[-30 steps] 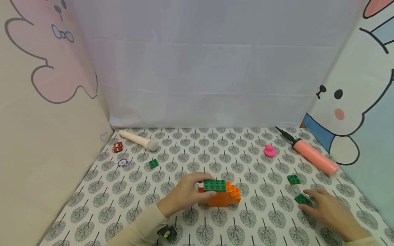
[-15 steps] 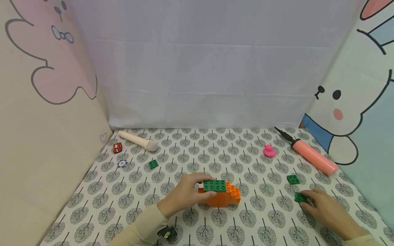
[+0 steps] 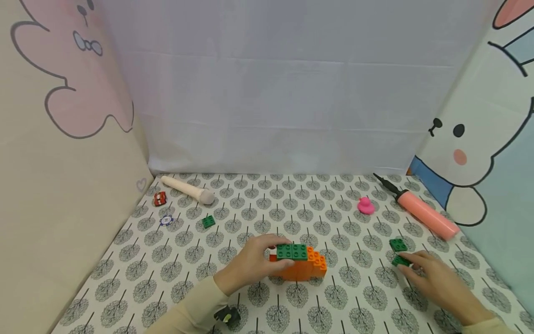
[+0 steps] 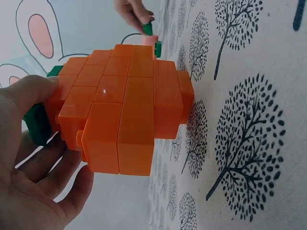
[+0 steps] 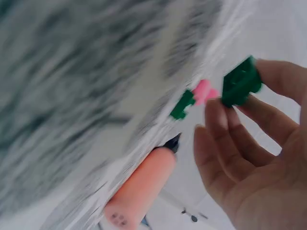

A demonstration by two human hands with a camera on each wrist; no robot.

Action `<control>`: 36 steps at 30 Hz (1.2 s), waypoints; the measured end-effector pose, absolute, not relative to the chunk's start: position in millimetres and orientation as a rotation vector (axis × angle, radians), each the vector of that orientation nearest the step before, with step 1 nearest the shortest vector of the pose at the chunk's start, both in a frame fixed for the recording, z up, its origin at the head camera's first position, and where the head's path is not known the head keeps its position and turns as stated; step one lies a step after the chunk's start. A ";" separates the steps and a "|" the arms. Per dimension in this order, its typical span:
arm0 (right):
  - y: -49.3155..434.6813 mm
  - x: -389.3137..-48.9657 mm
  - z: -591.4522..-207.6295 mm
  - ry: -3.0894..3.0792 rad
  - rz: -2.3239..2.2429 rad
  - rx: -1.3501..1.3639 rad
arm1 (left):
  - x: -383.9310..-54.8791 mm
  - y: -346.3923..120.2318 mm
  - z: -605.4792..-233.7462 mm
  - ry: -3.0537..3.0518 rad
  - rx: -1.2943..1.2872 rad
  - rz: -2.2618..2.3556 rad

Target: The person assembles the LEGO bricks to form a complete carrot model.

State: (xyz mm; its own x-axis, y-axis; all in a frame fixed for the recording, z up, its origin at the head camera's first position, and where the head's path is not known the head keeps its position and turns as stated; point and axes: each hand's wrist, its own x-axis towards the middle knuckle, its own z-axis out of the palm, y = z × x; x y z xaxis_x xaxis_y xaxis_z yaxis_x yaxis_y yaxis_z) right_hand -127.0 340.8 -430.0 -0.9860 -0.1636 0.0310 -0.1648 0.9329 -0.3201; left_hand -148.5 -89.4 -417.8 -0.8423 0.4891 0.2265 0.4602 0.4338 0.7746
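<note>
My left hand grips a block build of orange bricks, its thumb and fingers around the upper part. Green studded bricks top the build, and in the left wrist view its stepped orange side faces the camera just above the cloth. Over on the right, my right hand pinches a small green brick between thumb and fingertips. That brick appears lifted off the cloth in the right wrist view. Another green brick lies on the table just beyond it.
A pink duck and a coral hand pump lie at back right. Back left are a pale microphone-shaped stick, red toy car, chip and green brick. A dark object lies beside my left sleeve.
My right hand has taken hold of the nearer green brick and moved it left and slightly away from me. The left hand and the orange build have stayed in place.
</note>
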 end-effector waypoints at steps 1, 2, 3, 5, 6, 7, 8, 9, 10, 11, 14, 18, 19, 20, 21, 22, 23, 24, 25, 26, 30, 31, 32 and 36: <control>336.1 -126.8 -427.4 -3.061 0.544 0.268 | -148.6 -89.4 -417.7 2.634 0.873 1.406; 330.6 -126.3 -424.3 -3.033 0.576 0.280 | -148.6 -89.4 -417.7 2.635 0.873 1.404; 325.1 -126.3 -421.1 -3.010 0.613 0.295 | -148.7 -89.4 -417.9 2.635 0.873 1.403; 311.6 -126.3 -413.2 -2.961 0.691 0.326 | -149.0 -89.3 -418.1 2.638 0.875 1.398; 304.5 -126.6 -409.4 -2.936 0.723 0.340 | -149.0 -89.3 -418.2 2.641 0.875 1.394; 297.4 -126.9 -405.9 -2.914 0.747 0.360 | -149.0 -89.3 -418.1 2.642 0.875 1.391; 289.9 -127.1 -402.3 -2.891 0.761 0.385 | -149.1 -89.3 -418.0 2.643 0.874 1.389; 282.5 -127.7 -399.1 -2.869 0.788 0.412 | -149.1 -89.3 -417.9 2.646 0.875 1.387; 274.7 -128.0 -396.5 -2.839 0.807 0.441 | -149.1 -89.3 -417.6 2.646 0.874 1.385; 267.5 -128.5 -394.4 -2.814 0.826 0.474 | -149.0 -89.4 -417.3 2.644 0.871 1.386; 247.7 -130.4 -391.7 -2.721 0.850 0.602 | -148.9 -89.5 -416.6 2.646 0.864 1.374; 226.0 -132.9 -391.8 -2.650 0.900 0.762 | -148.3 -89.6 -415.8 2.658 0.853 1.345; 221.3 -133.6 -391.9 -2.642 0.901 0.796 | -148.2 -89.7 -415.6 2.663 0.850 1.338; 216.9 -134.5 -392.3 -2.636 0.920 0.833 | -148.1 -89.8 -415.2 2.669 0.850 1.333; 212.8 -135.3 -393.0 -2.631 0.933 0.867 | -148.1 -89.9 -415.0 2.674 0.851 1.330; 209.1 -135.9 -393.7 -2.621 0.941 0.900 | -148.3 -89.8 -414.9 2.677 0.856 1.330; 205.8 -136.4 -394.7 -2.614 0.950 0.929 | -148.6 -89.7 -414.9 2.679 0.863 1.330; 202.9 -136.8 -395.8 -2.607 0.949 0.953 | -148.8 -89.6 -414.6 2.681 0.869 1.329; 200.5 -137.3 -397.1 -2.596 0.951 0.976 | -148.9 -89.5 -414.3 2.682 0.875 1.329; 198.4 -137.8 -398.4 -2.587 0.958 0.997 | -149.0 -89.4 -414.0 2.682 0.879 1.330; 193.6 -139.7 -401.4 -2.559 0.960 1.046 | -149.0 -89.4 -413.5 2.680 0.887 1.328; 192.9 -140.2 -401.9 -2.552 0.967 1.059 | -148.8 -89.5 -413.5 2.676 0.887 1.330; 192.4 -140.6 -402.0 -2.546 0.967 1.070 | -148.8 -89.5 -413.5 2.673 0.887 1.333; 190.5 -142.2 -403.6 -2.519 0.990 1.112 | -148.3 -89.7 -413.5 2.650 0.891 1.355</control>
